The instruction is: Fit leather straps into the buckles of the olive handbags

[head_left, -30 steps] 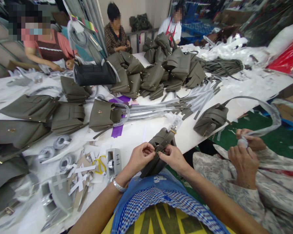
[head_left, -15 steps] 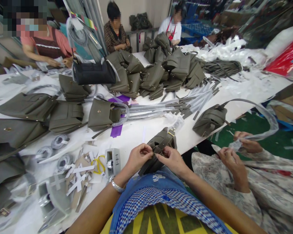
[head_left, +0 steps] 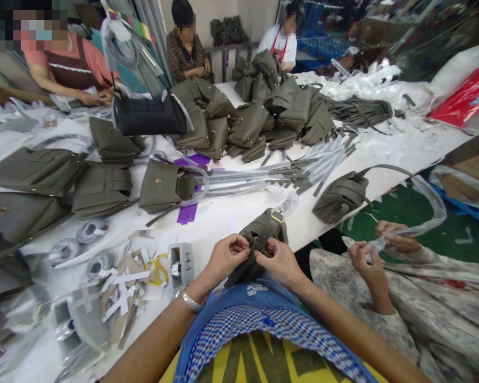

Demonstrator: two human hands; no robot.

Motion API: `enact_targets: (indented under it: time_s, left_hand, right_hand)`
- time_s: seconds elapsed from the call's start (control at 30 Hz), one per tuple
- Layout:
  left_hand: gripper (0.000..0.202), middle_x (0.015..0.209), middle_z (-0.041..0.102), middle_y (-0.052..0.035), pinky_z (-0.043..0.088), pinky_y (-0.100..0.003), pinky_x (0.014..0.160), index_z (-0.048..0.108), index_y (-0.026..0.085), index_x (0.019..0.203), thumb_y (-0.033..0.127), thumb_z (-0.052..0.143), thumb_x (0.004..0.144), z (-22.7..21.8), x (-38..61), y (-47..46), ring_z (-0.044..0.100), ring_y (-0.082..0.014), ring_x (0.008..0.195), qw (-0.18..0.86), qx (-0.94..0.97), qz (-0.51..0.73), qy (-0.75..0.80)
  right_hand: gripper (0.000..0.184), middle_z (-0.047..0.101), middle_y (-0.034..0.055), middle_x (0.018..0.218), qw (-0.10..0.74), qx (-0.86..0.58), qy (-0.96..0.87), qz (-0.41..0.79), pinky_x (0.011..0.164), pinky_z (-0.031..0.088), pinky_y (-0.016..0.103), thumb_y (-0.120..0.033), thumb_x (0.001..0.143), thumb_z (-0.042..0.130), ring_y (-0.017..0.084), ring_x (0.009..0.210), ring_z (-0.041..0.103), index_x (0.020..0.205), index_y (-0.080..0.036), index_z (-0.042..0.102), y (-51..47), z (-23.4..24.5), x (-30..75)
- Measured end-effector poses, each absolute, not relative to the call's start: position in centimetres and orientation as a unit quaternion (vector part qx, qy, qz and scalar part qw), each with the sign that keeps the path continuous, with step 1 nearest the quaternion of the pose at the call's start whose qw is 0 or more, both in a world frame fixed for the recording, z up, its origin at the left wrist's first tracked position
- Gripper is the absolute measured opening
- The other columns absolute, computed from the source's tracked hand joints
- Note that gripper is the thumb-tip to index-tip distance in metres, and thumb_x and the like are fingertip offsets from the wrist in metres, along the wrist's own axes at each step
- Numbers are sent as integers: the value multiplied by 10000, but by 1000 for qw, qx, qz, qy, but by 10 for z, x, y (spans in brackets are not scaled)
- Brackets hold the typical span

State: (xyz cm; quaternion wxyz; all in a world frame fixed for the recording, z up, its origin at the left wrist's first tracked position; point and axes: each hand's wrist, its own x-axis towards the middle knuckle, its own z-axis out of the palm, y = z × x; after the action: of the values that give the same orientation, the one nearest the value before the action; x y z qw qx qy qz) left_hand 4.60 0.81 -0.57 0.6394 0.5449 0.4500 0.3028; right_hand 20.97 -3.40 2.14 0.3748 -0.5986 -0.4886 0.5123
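An olive-grey handbag [head_left: 259, 236] with a gold buckle lies at the near edge of the white table [head_left: 239, 213], just above my lap. My left hand [head_left: 225, 259] is closed, its fingers pinching the bag's strap at the left. My right hand [head_left: 281, 262] is closed too, gripping the same strap from the right. The two hands almost touch over the bag. A silver bracelet circles my left wrist.
Several olive handbags [head_left: 263, 114] are heaped mid-table, with more [head_left: 99, 189] at left and a black bag [head_left: 149, 114]. A tape dispenser [head_left: 180, 264], tape rolls and paper scraps lie near left. A person at right [head_left: 373, 266] wraps a strap of another bag [head_left: 339, 197]. Three people sit across.
My hands stay pinched on the bag's strap, shifting only slightly. The person at right has moved both hands along the plastic-wrapped strap. The camera has drifted a little.
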Motion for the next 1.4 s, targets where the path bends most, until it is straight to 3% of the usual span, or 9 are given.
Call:
enact_targets:
  time_s: [0.23,0.47,0.87,1.03,1.2,1.4]
  left_hand:
    - [80,674,586,22,449,-195,567,590,158,726,120,611,660,-8,58,3,553,-101,609,566,585,309,491]
    - [125,718,635,-4,513,-248,655,643,144,819,213,659,716,-12,53,12,602,-128,670,667,526,293,439]
    - [220,744,696,-33,516,-257,643,693,130,832,293,737,691,-14,52,15,627,-136,640,676,506,287,452]
    - [236,760,705,-43,526,-264,651,693,132,837,320,730,699,-17,54,16,638,-147,672,678,515,284,441]
    - [161,735,689,-30,511,-250,656,669,136,799,256,700,697,-18,62,17,627,-134,663,659,531,286,449]
    - [33,681,613,14,478,-214,625,620,156,717,133,628,695,-13,72,10,575,-110,637,569,594,313,474]
  right_hand:
    - [284,726,74,928,330,-670,-522,412,819,523,347,-142,695,592,243,857,673,965,-142,679,-30,12,209]
    - [272,716,52,985,338,-558,-536,535,829,519,342,-300,834,565,239,926,660,1048,-163,659,-29,17,231]
    - [238,703,23,771,299,-604,-550,493,748,531,333,-357,804,596,240,816,642,925,-177,695,-26,20,236]
    - [226,708,22,769,310,-603,-542,496,716,532,318,-344,786,610,234,798,648,908,-174,695,-25,19,238]
    - [235,716,23,851,319,-596,-550,490,671,508,275,-301,800,576,200,762,644,964,-166,675,-23,21,235]
    - [168,710,32,789,268,-660,-607,351,635,464,272,-213,759,570,213,727,631,877,-174,683,-21,17,230]
